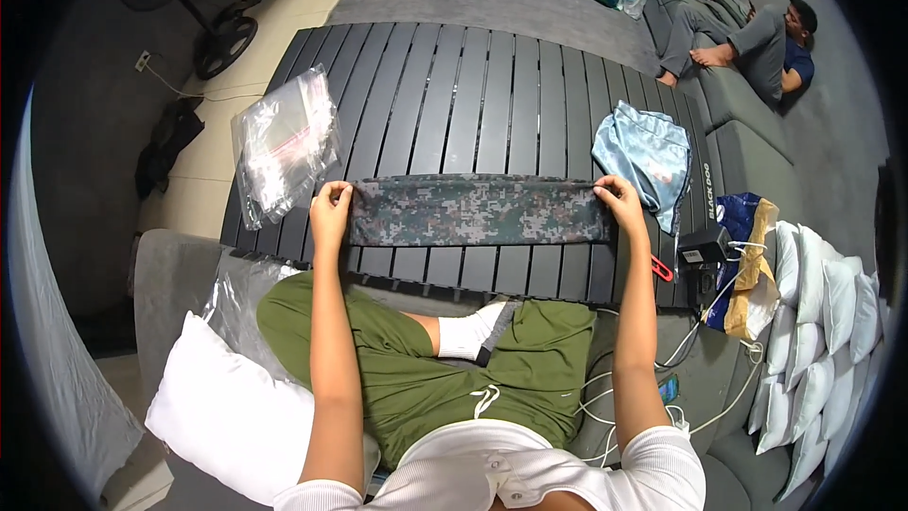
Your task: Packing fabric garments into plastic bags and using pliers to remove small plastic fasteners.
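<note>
A long strip of camouflage cloth (478, 210), folded flat, lies across the near part of a dark slatted table (473, 95). My left hand (330, 209) pinches its left end and my right hand (619, 202) pinches its right end, holding it stretched between them. A clear plastic bag (284, 144) rests on the table's left side, just beyond my left hand. A shiny light-blue cloth (646, 156) lies crumpled on the right side, close behind my right hand.
I sit cross-legged in green shorts, a white pillow (227, 412) at my left. Red-handled scissors (662, 268), a black charger (702, 248), white cables and several stacked white packets (813, 341) lie right. Another person (757, 43) reclines at far right. A fan base (225, 41) stands far left.
</note>
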A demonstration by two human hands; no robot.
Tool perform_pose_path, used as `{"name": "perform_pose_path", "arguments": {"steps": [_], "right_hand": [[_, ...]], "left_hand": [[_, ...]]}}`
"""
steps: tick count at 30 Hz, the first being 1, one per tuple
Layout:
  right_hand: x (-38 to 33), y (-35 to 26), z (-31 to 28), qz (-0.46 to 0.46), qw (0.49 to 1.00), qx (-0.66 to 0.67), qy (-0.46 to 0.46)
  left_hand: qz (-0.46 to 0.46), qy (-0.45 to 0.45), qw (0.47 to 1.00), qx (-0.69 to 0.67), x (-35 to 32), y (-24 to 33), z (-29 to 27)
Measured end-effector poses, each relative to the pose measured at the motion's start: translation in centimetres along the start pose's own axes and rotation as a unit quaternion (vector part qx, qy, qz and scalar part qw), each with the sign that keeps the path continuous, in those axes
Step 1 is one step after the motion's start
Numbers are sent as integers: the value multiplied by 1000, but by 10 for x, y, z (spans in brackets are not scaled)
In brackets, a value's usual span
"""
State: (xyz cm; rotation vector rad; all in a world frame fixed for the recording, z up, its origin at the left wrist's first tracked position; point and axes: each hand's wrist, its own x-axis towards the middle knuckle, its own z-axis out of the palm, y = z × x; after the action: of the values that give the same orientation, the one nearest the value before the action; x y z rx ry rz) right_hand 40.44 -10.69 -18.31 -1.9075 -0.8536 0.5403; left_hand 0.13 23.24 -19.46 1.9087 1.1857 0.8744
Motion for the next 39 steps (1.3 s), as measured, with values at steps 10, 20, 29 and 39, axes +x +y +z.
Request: {"name": "perform_pose_path", "arguments": {"steps": [10,20,29,39], "right_hand": [[-10,-3,26,-42,973,-181,139],[-50,-45,83,-135,892,-431,8],[-47,-33,63,240,893,-293,243],[-41,-81,78,63,947,-160,270]], "left_hand": [[38,6,979,201,-3,3,9],[211,-121,899,364,-33,25,30],[223,-75,936,263,-44,52,40],[-25,-264,933,-244,-99,126,136]]}}
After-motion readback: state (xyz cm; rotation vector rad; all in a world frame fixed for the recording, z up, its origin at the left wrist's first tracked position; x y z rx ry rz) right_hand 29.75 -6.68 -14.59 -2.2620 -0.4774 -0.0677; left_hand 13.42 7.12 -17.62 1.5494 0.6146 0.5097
